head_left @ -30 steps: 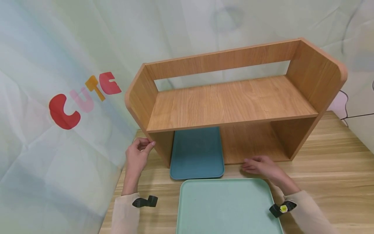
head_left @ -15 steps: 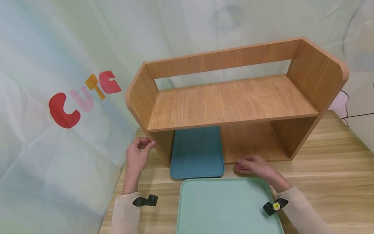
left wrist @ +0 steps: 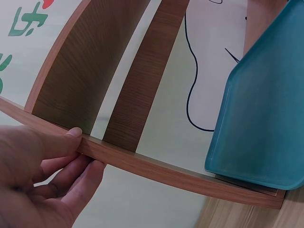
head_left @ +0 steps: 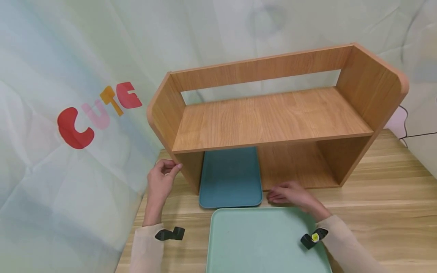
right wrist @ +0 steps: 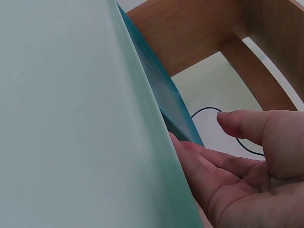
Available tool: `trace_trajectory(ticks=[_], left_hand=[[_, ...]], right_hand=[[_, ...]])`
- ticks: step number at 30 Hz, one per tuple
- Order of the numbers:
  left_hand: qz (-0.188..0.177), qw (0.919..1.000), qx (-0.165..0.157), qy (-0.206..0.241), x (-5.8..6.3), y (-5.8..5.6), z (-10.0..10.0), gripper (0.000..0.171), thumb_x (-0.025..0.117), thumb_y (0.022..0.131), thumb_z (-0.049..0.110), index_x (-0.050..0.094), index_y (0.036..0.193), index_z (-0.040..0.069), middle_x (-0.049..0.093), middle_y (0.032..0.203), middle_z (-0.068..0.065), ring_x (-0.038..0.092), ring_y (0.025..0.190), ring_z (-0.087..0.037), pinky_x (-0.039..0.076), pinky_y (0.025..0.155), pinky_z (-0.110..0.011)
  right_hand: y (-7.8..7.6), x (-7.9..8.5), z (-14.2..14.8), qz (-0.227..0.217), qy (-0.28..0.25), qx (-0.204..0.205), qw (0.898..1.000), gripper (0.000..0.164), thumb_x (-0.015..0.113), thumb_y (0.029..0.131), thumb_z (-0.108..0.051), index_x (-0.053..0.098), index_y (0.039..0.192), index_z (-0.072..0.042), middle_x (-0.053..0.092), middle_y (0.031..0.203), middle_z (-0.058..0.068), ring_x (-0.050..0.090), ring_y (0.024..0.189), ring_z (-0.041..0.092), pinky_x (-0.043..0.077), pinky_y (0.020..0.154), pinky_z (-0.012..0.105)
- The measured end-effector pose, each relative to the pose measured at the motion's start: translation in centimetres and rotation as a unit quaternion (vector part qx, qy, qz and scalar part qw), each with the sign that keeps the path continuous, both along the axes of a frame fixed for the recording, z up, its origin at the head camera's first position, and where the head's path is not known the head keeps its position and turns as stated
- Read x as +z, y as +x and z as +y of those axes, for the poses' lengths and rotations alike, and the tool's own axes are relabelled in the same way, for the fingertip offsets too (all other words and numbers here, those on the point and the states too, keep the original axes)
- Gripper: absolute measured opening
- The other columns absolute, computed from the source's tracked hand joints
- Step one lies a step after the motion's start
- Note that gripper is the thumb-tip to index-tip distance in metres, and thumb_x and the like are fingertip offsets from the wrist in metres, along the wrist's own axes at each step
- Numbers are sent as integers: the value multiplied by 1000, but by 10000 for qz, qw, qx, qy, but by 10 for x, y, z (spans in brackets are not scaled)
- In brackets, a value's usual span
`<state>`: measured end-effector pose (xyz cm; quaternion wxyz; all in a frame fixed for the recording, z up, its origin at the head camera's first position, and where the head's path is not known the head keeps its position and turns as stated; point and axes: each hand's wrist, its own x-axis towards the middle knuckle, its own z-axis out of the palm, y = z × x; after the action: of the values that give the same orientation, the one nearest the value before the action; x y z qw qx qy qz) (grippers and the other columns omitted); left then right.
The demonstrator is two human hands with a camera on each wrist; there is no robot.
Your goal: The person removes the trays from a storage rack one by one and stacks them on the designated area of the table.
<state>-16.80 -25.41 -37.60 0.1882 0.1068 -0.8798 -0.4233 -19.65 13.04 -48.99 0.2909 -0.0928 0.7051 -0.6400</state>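
Observation:
A wooden two-tier desk shelf [head_left: 269, 117] stands on the table. My left hand [head_left: 160, 181] pinches the front edge of its left side panel [left wrist: 156, 172] between thumb and fingers. A blue tray [head_left: 230, 178] lies in the left part of the lower tier, its front end sticking out past the shelf. My right hand [head_left: 290, 195] is low in front of the shelf, just right of the blue tray's front corner. In the right wrist view, its fingers [right wrist: 223, 164] reach out nearly straight toward that corner, the thumb held apart; the fingertips are partly hidden behind the mint-green tray [right wrist: 85, 123].
The mint-green tray lies directly in front of the blue one, under my right wrist. A curtain with red, pink and orange letters [head_left: 76, 129] hangs close on the left. More wood-grain tabletop [head_left: 392, 197] extends to the right of the shelf.
My right hand has slid left along the shelf's front edge, closer to the blue tray. The left hand keeps its grip on the side panel, and both trays stay put.

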Motion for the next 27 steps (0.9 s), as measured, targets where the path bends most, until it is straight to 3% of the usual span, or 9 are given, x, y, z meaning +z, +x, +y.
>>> trace_trajectory(ticks=[11, 27], left_hand=[[-11, 10000, 16, -30, -1, 1, -1, 22, 69, 88, 18, 63, 99, 1, 66, 100, -14, 65, 89, -24, 45, 65, -13], [-36, 10000, 21, -8, 0, 1, 0, 22, 69, 88, 19, 63, 99, 1, 66, 99, -13, 64, 89, -23, 45, 66, -13]], right_hand=[[-7, -3, -16, -281, -117, 212, 9993, 45, 51, 99, -21, 50, 123, 16, 67, 106, 21, 68, 95, 27, 55, 85, 38], [-13, -6, -33, -589, 14, -54, 9982, 43, 55, 97, -17, 49, 123, 17, 65, 101, 16, 67, 87, 18, 56, 82, 34]])
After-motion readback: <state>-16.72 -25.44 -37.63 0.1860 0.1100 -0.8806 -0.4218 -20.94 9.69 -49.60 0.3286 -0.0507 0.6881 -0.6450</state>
